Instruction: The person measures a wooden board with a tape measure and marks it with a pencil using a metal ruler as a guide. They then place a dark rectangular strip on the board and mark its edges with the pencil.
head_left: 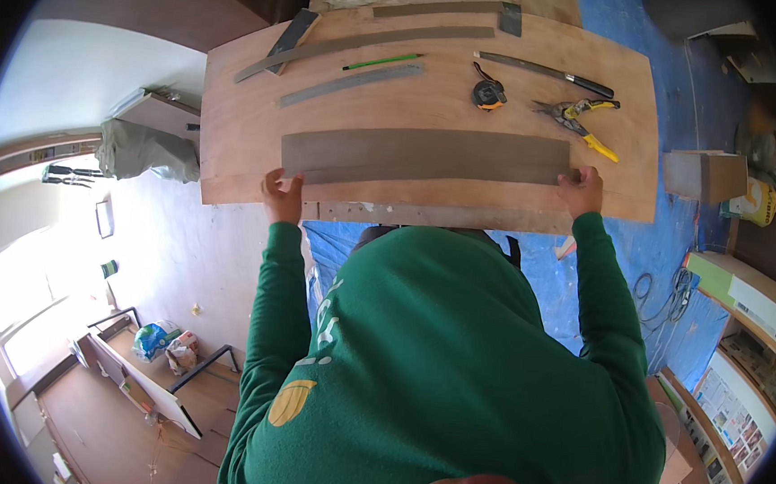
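Two bare hands meet the ends of a wide grey-brown strip (425, 156), which lies flat on the near part of the wooden desk (243, 133), lengthwise in front of the person in a green sweatshirt (471, 338). The left hand (283, 199) touches the near left corner, its thumb and fingertips slightly parted there; the right hand (582, 194) is at the near right corner, thumb and index finger bent close together. I cannot tell whether either grip pinches the strip or only rests against it.

Beyond the strip, to the right, lie yellow-handled snips (565, 117) with handles spread, a black-and-orange tape measure (488, 94) and a long blade-like tool (544, 71) with a dark handle. To the left are a grey ruler-like strip (349, 86) and, just beyond it, a green pencil (383, 62). A long narrow brown strip (375, 46) crosses over a short dark piece (296, 33). Near the far edge, another narrow strip (440, 10) meets a small dark-grey piece (511, 19). Blue sheeting (611, 10) covers floor around the desk.
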Tool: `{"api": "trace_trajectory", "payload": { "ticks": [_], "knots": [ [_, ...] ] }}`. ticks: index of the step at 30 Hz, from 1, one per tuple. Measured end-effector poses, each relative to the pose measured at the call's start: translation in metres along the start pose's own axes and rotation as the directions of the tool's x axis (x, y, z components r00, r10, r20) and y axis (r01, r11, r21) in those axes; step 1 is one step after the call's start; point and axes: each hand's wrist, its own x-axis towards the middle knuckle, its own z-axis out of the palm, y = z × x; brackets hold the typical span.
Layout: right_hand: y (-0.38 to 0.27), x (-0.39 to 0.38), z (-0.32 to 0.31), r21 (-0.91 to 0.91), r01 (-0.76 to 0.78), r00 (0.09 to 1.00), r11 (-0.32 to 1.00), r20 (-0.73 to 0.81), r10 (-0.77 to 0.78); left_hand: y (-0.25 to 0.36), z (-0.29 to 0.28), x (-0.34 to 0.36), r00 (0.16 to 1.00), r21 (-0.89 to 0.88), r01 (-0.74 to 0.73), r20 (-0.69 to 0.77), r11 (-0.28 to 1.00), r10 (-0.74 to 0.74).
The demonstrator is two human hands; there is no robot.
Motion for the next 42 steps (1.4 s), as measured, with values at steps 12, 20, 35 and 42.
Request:
{"api": "trace_trajectory", "payload": {
  "ticks": [12, 20, 35, 42],
  "knots": [
    [-0.083, -0.026, 0.002, -0.249, -0.068, 0.991, 0.966, -0.130, 0.036, 0.004, 0.023, 0.054, 0.977, 0.140, 0.186, 0.081, 0.972, -0.199],
    [-0.072, -0.008, 0.005, -0.044, -0.221, 0.975, 0.974, -0.049, 0.219, -0.046, 0.013, 0.086, 0.909, -0.312, 0.378, 0.303, 0.871, -0.286],
    [-0.112, -0.024, 0.056, -0.043, 0.484, 0.853, 0.874, -0.201, -0.482, 0.020, -0.022, 0.143, 0.995, -0.345, -0.086, -0.073, 0.935, 0.064],
    [-0.114, -0.060, 0.065, -0.355, 0.610, 0.738, 0.709, -0.072, -0.671, 0.038, 0.012, 0.082, 0.899, 0.226, -0.419, -0.030, 0.880, 0.436]
  ]
}}
